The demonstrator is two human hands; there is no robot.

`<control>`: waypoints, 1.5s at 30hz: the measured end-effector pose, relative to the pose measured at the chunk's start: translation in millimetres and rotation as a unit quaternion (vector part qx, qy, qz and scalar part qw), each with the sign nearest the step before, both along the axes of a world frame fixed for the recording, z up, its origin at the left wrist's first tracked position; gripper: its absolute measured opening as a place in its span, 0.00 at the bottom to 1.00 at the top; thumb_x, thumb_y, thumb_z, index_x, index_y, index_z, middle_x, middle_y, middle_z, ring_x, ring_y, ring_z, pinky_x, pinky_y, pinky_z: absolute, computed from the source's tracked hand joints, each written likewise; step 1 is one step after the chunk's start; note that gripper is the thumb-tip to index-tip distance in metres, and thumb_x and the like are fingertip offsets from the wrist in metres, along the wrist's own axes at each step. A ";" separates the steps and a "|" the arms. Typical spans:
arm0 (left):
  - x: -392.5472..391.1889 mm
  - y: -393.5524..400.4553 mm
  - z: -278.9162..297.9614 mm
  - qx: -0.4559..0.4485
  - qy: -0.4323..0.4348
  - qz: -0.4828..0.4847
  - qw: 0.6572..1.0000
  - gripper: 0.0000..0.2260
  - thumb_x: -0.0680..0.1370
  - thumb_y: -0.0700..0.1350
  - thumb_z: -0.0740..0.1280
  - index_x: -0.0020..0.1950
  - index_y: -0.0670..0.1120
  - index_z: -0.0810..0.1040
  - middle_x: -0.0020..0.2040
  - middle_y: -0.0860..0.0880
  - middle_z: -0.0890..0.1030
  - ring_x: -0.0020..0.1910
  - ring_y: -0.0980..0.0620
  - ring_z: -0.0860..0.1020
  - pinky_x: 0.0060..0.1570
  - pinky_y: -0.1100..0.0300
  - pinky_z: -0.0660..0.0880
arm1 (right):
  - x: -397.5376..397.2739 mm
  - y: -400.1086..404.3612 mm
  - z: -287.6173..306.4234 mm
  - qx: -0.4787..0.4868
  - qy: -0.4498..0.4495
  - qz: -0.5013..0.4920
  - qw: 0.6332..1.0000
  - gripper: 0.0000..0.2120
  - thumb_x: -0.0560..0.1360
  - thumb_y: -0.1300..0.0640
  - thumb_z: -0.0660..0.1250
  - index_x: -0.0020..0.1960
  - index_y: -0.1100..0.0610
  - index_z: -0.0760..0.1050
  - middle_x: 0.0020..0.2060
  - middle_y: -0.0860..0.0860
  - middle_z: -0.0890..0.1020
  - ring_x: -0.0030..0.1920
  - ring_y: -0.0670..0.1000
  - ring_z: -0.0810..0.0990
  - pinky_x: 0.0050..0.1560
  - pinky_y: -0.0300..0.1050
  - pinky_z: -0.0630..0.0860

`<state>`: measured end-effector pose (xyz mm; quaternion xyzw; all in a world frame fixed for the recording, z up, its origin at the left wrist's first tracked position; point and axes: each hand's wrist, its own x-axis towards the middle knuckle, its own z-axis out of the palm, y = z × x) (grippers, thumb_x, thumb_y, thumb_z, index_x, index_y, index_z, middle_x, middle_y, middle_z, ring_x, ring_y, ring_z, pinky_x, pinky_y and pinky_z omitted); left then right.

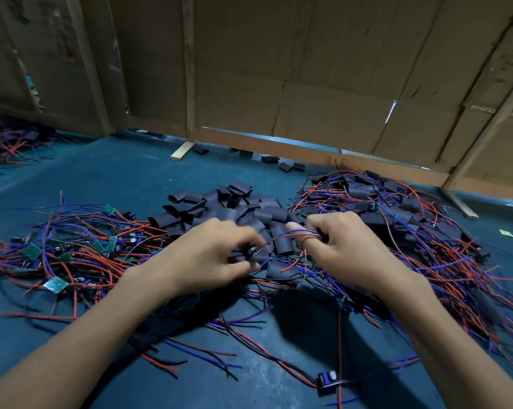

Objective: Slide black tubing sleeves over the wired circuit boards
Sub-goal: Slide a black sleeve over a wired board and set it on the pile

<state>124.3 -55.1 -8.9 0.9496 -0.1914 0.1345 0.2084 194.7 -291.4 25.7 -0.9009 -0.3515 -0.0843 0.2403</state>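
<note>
Two hands meet over the sleeve pile (234, 211) at table centre. My left hand (216, 255) pinches a small circuit board w/ a black sleeve (253, 255) at its fingertips; blur hides how far the sleeve is on. My right hand (340, 243) is curled round that board's blue and red wires (290, 233), thumb on top, holding them taut. I judge the sleeving step is mid-way. Next calls for a steady pull on the wires while left pushes the sleeve over, then drop it w/ finished units (397, 208) at right. Bare boards (60, 252) wait left.
</note>
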 end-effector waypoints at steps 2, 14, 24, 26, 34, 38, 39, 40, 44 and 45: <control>1.1 0.8 -2.3 -0.030 0.004 -0.007 1.000 0.13 0.77 0.52 0.73 0.61 0.54 0.81 0.46 0.55 0.84 0.43 0.61 0.78 0.45 0.60 0.73 | 1.4 -1.8 -0.1 -0.002 -0.007 -0.008 1.000 0.25 0.77 0.34 0.57 0.30 0.51 0.63 0.22 0.45 0.71 0.26 0.48 0.65 0.30 0.47 0.62; -8.0 -13.4 8.8 -0.143 -0.174 -0.037 0.974 0.14 0.78 0.48 0.71 0.58 0.39 0.83 0.50 0.48 0.85 0.49 0.54 0.84 0.49 0.54 0.81 | 4.5 -4.6 -4.8 -0.083 -0.043 -0.060 0.994 0.29 0.68 0.25 0.65 0.33 0.50 0.64 0.25 0.46 0.71 0.30 0.49 0.69 0.30 0.43 0.61; -9.9 -34.1 3.0 -0.115 -0.229 -0.098 0.962 0.15 0.80 0.37 0.69 0.67 0.37 0.78 0.58 0.45 0.81 0.56 0.50 0.79 0.57 0.59 0.75 | -11.4 15.0 -10.1 -0.022 -0.024 0.014 0.999 0.22 0.67 0.31 0.65 0.41 0.51 0.73 0.31 0.46 0.76 0.37 0.55 0.74 0.38 0.51 0.73; -12.4 -35.3 3.5 -0.149 -0.225 -0.079 0.960 0.13 0.79 0.40 0.71 0.63 0.39 0.80 0.56 0.49 0.82 0.55 0.54 0.80 0.56 0.59 0.76 | -13.1 16.7 -10.9 0.017 -0.004 0.028 0.999 0.20 0.66 0.34 0.67 0.38 0.51 0.71 0.29 0.48 0.74 0.35 0.55 0.72 0.37 0.54 0.74; -15.2 -41.0 3.3 -0.185 -0.239 -0.061 0.951 0.09 0.77 0.41 0.74 0.56 0.40 0.83 0.51 0.49 0.84 0.50 0.58 0.80 0.52 0.63 0.76 | -16.5 22.0 -10.7 0.086 0.019 0.056 0.995 0.16 0.64 0.41 0.70 0.33 0.49 0.67 0.27 0.49 0.73 0.33 0.58 0.72 0.34 0.54 0.72; -16.5 -43.9 2.4 -0.226 -0.228 -0.062 0.945 0.09 0.75 0.40 0.76 0.54 0.40 0.83 0.49 0.50 0.84 0.48 0.57 0.81 0.48 0.58 0.78 | -20.1 21.3 -6.0 0.072 0.040 0.073 0.994 0.14 0.62 0.40 0.68 0.36 0.45 0.67 0.30 0.47 0.78 0.34 0.53 0.75 0.36 0.54 0.75; -15.8 -43.4 2.7 -0.233 -0.224 -0.064 0.944 0.08 0.75 0.40 0.76 0.53 0.40 0.84 0.49 0.49 0.84 0.49 0.54 0.82 0.48 0.54 0.79 | -21.1 20.7 -4.4 0.069 0.047 0.075 0.994 0.16 0.61 0.37 0.68 0.38 0.44 0.66 0.32 0.46 0.79 0.35 0.51 0.75 0.37 0.53 0.75; -15.1 -43.0 3.0 -0.238 -0.220 -0.068 0.943 0.08 0.75 0.40 0.76 0.52 0.40 0.84 0.50 0.49 0.84 0.50 0.52 0.83 0.49 0.52 0.79 | -21.9 20.6 -3.0 0.063 0.052 0.078 0.994 0.17 0.61 0.36 0.68 0.40 0.44 0.66 0.33 0.45 0.79 0.35 0.50 0.74 0.38 0.53 0.75; -15.5 -46.3 3.6 -0.216 -0.205 -0.072 0.952 0.06 0.78 0.42 0.73 0.52 0.41 0.85 0.53 0.47 0.81 0.54 0.48 0.79 0.54 0.51 0.76 | -26.4 22.0 -1.0 0.027 0.052 0.087 0.994 0.19 0.67 0.43 0.72 0.47 0.43 0.62 0.36 0.44 0.80 0.36 0.50 0.75 0.41 0.55 0.76; -16.0 -45.4 4.7 -0.204 -0.198 -0.076 0.956 0.06 0.79 0.44 0.72 0.53 0.43 0.86 0.54 0.47 0.80 0.54 0.47 0.78 0.54 0.52 0.75 | -26.8 21.7 0.5 0.013 0.049 0.085 0.995 0.19 0.68 0.45 0.72 0.48 0.44 0.61 0.37 0.46 0.80 0.38 0.55 0.76 0.42 0.57 0.76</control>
